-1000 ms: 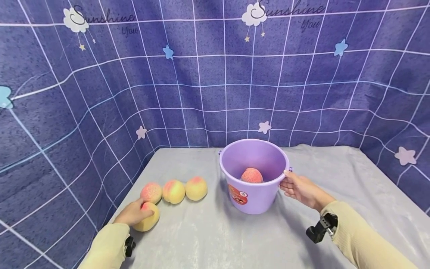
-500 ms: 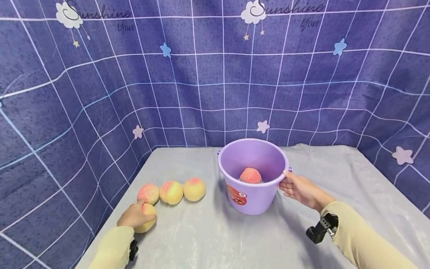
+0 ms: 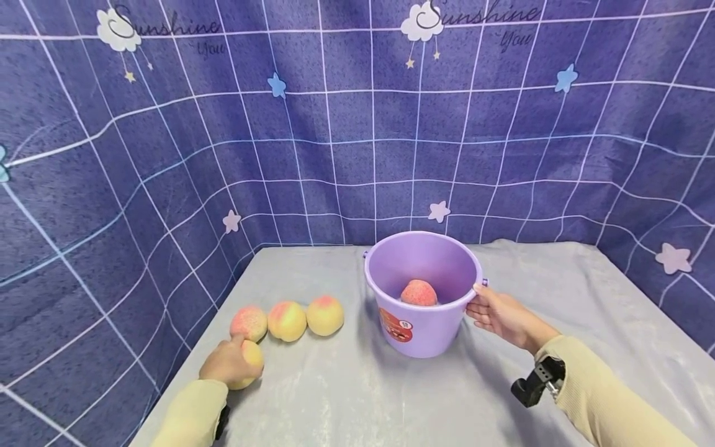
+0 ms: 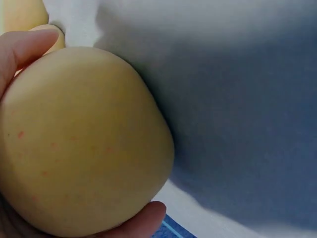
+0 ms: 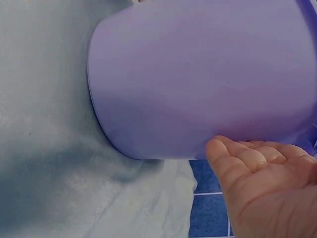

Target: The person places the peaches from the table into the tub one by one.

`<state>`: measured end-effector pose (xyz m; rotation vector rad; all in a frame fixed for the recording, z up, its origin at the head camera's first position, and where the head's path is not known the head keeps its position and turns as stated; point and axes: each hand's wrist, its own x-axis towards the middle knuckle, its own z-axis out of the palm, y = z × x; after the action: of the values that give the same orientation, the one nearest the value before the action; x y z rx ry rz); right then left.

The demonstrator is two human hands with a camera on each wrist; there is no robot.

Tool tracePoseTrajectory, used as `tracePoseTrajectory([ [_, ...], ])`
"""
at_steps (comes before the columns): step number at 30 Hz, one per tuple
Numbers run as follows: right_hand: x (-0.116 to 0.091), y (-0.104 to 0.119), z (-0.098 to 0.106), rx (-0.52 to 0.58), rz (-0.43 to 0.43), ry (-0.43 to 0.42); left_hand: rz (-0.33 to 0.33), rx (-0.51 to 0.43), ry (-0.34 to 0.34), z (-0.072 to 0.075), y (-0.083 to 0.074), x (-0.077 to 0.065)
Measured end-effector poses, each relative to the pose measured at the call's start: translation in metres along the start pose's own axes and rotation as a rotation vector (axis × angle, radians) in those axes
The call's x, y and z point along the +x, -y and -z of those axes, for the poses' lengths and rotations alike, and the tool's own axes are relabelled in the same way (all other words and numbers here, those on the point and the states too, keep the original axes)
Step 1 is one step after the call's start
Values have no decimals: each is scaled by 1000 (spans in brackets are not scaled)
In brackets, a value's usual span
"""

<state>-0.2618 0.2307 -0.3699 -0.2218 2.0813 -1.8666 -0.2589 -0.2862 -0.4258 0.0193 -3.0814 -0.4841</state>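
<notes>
On the left side in the head view, my left hand (image 3: 226,361) grips a yellow peach (image 3: 254,357) that rests on the cloth. The left wrist view shows the same peach (image 4: 89,144) up close, with fingers on two sides of it. Just behind stands a redder peach (image 3: 249,323), followed rightward by two yellow-pink ones (image 3: 287,321). My right hand (image 3: 503,318) holds the rim of a purple bucket (image 3: 430,332), thumb at the edge and fingers against the outer wall. Inside the bucket, one red peach (image 3: 419,292) shows; its lower part is hidden.
A grey cloth (image 3: 329,397) covers the table. Blue curtain (image 3: 346,124) with a white grid and stars hangs behind and along both sides. The bucket has a red label (image 3: 396,326) on its front.
My left hand has come round further over the yellow peach and covers more of it. The right hand and the bucket stay put.
</notes>
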Motion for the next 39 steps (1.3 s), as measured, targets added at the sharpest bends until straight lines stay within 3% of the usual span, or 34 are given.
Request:
tracePoseTrajectory([
  [21,-2,0,5,-3,-12,-15,-16,27,-18,-3,-7,4],
  [34,-2,0,1,2,4,6,32,-29,2,18,-7,3],
  [39,-1,1,0,-12,8,8,16,-81,7,29,-12,0],
])
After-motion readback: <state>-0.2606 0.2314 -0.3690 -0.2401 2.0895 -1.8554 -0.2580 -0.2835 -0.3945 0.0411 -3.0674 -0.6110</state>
